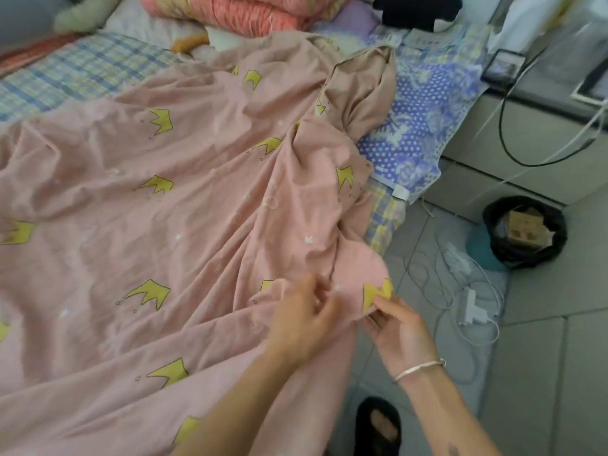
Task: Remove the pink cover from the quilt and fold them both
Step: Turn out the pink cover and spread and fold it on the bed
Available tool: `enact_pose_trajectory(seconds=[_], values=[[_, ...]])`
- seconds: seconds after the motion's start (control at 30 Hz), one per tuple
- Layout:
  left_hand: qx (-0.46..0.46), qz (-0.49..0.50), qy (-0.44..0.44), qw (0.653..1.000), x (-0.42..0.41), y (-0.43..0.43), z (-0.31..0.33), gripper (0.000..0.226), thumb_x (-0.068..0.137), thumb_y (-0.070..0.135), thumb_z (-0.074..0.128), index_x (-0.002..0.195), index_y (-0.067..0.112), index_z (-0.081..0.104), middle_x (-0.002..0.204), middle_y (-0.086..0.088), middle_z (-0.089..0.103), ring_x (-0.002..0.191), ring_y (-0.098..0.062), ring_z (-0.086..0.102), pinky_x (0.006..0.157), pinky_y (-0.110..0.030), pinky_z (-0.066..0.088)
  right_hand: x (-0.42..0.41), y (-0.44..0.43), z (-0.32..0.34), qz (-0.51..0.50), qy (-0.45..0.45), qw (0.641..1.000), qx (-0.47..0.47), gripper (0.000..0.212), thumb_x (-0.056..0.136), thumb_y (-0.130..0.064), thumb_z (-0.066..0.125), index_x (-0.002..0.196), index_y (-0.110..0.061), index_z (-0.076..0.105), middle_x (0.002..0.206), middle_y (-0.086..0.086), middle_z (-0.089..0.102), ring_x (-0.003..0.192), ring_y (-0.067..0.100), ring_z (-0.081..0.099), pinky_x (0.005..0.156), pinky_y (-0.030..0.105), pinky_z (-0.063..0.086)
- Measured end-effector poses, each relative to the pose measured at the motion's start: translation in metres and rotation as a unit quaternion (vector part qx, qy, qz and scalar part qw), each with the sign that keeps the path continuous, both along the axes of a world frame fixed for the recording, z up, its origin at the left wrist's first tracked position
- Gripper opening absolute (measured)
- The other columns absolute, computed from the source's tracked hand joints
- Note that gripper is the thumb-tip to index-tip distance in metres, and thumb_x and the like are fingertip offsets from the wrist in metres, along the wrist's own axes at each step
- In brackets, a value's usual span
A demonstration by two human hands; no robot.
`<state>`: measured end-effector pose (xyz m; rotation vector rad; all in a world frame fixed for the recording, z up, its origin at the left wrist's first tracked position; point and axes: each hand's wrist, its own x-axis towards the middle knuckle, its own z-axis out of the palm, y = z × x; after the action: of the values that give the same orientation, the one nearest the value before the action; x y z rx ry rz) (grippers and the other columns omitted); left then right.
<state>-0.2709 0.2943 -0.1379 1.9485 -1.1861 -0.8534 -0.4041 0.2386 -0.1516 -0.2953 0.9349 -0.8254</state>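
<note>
The pink cover (204,205), printed with yellow crowns, lies spread and creased over most of the bed (82,74). Its far right part is bunched up, showing a plain beige side. Whether a quilt lies inside it cannot be told.

Both forearms reach in from the lower edge toward the cover's near right corner, which hangs at the edge of the bed. The hands are close together but not touching, with a fold of pink fabric between them. The left hand (306,319) shows its back to the camera, wrist bent slightly, fingers curled forward onto a ridge of the cover. Motion blur hides whether they actually grip it. The right hand (399,334), wearing a silver bracelet (419,368) at the wrist, is turned palm-in. Its thumb lies on top of the corner beside a yellow crown with the fingers underneath, pinching the fabric edge.

Folded salmon bedding (237,11) sits at the head of the bed, and a purple dotted cloth (414,126) lies just beside the bunched part. On the tiled floor are white cables (460,291), a bin lined with a black bag (493,225), and a black slipper (365,419).
</note>
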Motion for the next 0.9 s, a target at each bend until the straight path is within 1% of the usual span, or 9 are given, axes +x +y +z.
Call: enact_pose_trajectory(seconds=[0.1, 0.2, 0.4, 0.53, 0.6, 0.67, 0.77, 0.83, 0.9], values=[[0.053, -0.13, -0.019, 0.99, -0.021, -0.005, -0.001, 0.063, 0.067, 0.069, 0.039, 0.111, 0.023, 0.047, 0.106, 0.009, 0.059, 0.093, -0.008, 0.058, 0.082, -0.031, 0.046, 0.006, -0.014, 0.009, 0.098, -0.082, 0.992, -0.025, 0.029, 0.059, -0.01, 0.076, 0.083, -0.009, 0.059, 0.081, 0.006, 0.064, 0.073, 0.016, 0.065, 0.068, 0.026, 0.057], [0.067, -0.018, -0.179, 0.981, -0.001, -0.014, -0.017, 0.036, 0.089, 0.044, 0.044, 0.097, 0.011, 0.056, 0.098, -0.005, 0.066, 0.091, -0.026, 0.061, 0.075, -0.036, 0.045, 0.014, -0.028, 0.01, 0.134, -0.083, 0.988, -0.002, 0.026, 0.063, -0.014, 0.078, 0.087, -0.011, 0.068, 0.093, 0.005, 0.07, 0.088, 0.016, 0.067, 0.08, 0.029, 0.054], [0.105, 0.258, -0.189, 0.942, 0.067, -0.011, -0.021, 0.019, 0.096, 0.02, 0.044, 0.082, 0.009, 0.048, 0.078, 0.0, 0.054, 0.085, -0.029, 0.057, 0.063, -0.033, 0.031, 0.007, -0.025, -0.047, 0.161, 0.254, 0.954, 0.012, 0.025, 0.083, 0.011, 0.05, 0.085, -0.013, 0.057, 0.079, 0.003, 0.058, 0.077, 0.019, 0.052, 0.061, 0.027, 0.039], [0.167, 0.062, -0.127, 0.976, 0.029, -0.003, -0.023, 0.044, 0.08, 0.058, 0.052, 0.096, 0.017, 0.051, 0.094, 0.006, 0.057, 0.09, -0.017, 0.057, 0.077, -0.033, 0.044, 0.034, -0.03, -0.045, 0.265, 0.201, 0.943, -0.037, 0.026, 0.078, 0.011, 0.053, 0.081, -0.013, 0.059, 0.074, 0.004, 0.06, 0.067, 0.015, 0.052, 0.05, 0.018, 0.044], [0.209, 0.016, -0.177, 0.962, 0.011, -0.009, -0.029, 0.039, 0.083, 0.053, 0.051, 0.096, 0.016, 0.053, 0.099, 0.0, 0.058, 0.096, -0.023, 0.057, 0.073, -0.032, 0.04, 0.055, -0.042, -0.034, 0.332, 0.145, 0.926, -0.108, 0.043, 0.085, 0.016, 0.042, 0.094, -0.022, 0.061, 0.087, -0.006, 0.063, 0.078, 0.008, 0.057, 0.067, 0.013, 0.048], [0.169, 0.187, -0.162, 0.954, 0.022, -0.017, -0.035, 0.02, 0.09, 0.026, 0.05, 0.083, 0.01, 0.059, 0.092, -0.009, 0.065, 0.092, -0.032, 0.059, 0.066, -0.034, 0.036, 0.065, -0.058, -0.022, 0.384, 0.131, 0.903, -0.144, 0.05, 0.087, 0.017, 0.038, 0.106, -0.026, 0.057, 0.092, -0.015, 0.062, 0.082, 0.001, 0.056, 0.078, 0.016, 0.044], [0.146, 0.406, -0.051, 0.901, 0.064, -0.014, -0.031, 0.023, 0.089, 0.013, 0.049, 0.074, 0.012, 0.066, 0.09, -0.018, 0.069, 0.09, -0.032, 0.062, 0.069, -0.037, 0.043, 0.063, -0.085, -0.022, 0.347, 0.225, 0.903, -0.119, 0.035, 0.087, 0.014, 0.042, 0.082, -0.015, 0.061, 0.075, -0.004, 0.064, 0.061, 0.002, 0.059, 0.061, 0.016, 0.047], [0.186, 0.42, -0.045, 0.887, 0.087, -0.008, -0.024, 0.024, 0.089, 0.012, 0.05, 0.073, 0.017, 0.068, 0.09, -0.017, 0.07, 0.087, -0.03, 0.061, 0.065, -0.033, 0.039, 0.054, -0.087, -0.031, 0.343, 0.297, 0.89, -0.039, 0.029, 0.088, 0.007, 0.046, 0.068, -0.01, 0.057, 0.053, -0.001, 0.064, 0.04, 0.004, 0.056, 0.043, 0.018, 0.045], [0.238, 0.386, -0.084, 0.887, 0.099, -0.007, -0.02, 0.018, 0.087, 0.014, 0.054, 0.083, 0.013, 0.071, 0.081, -0.015, 0.068, 0.084, -0.03, 0.06, 0.062, -0.03, 0.036, 0.051, -0.079, -0.037, 0.398, 0.308, 0.864, 0.029, 0.022, 0.089, -0.005, 0.054, 0.068, -0.009, 0.058, 0.052, 0.001, 0.064, 0.043, 0.011, 0.057, 0.049, 0.023, 0.044]])
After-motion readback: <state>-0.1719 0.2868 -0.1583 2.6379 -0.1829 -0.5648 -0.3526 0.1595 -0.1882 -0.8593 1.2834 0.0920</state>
